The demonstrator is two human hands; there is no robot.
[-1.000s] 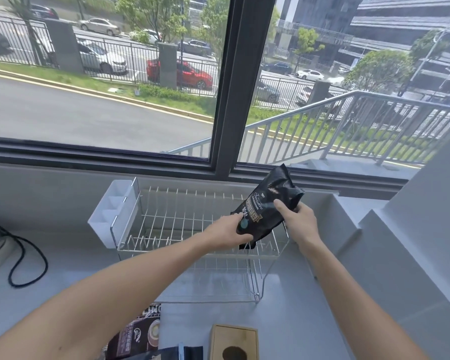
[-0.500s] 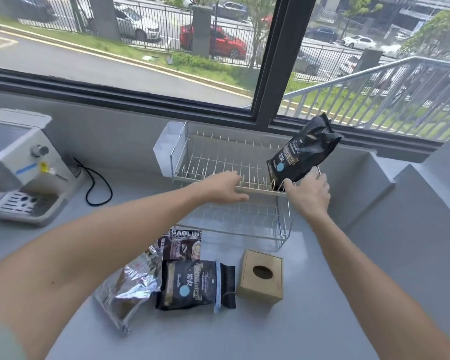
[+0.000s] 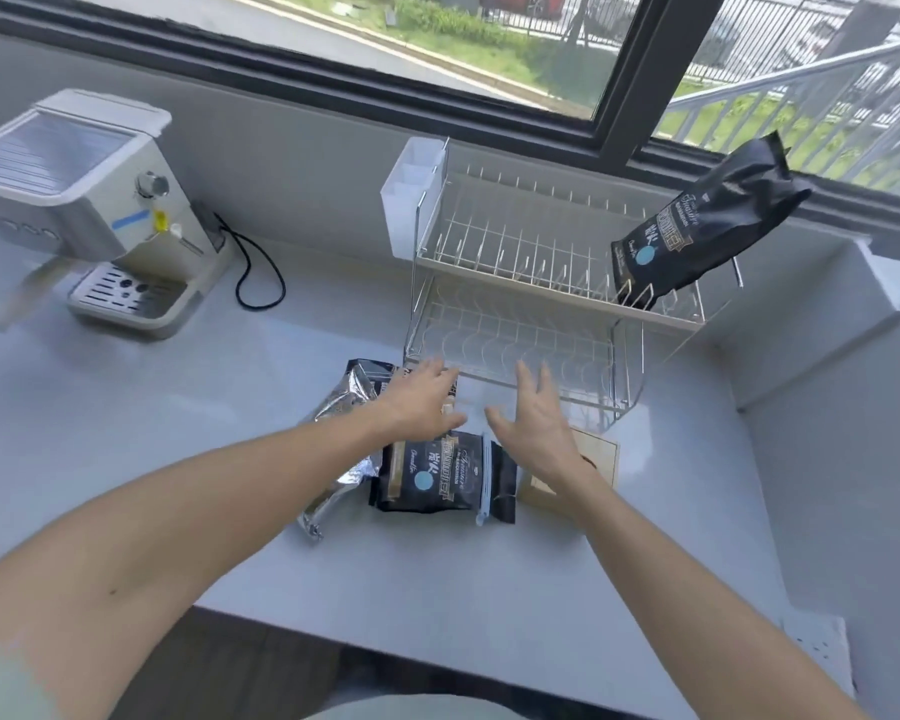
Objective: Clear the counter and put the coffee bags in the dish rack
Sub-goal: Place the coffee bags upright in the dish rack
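Hands hover over the counter (image 3: 126, 418) with nothing in them. The left hand (image 3: 421, 402) and right hand (image 3: 533, 415) both have fingers spread wide and relaxed, palms down. Just at 6 o'clock from both lies the black coffee bag (image 3: 437, 478), flat, its long axis running 9 to 3. The two hands look about equally near. A silver foil bag (image 3: 343, 449) lies at 8 o'clock of the left hand, and a third bag (image 3: 380, 374) peeks out at its 10 o'clock. At 2 o'clock, another black bag (image 3: 697, 226) stands tilted in the dish rack (image 3: 520, 283) upper tier.
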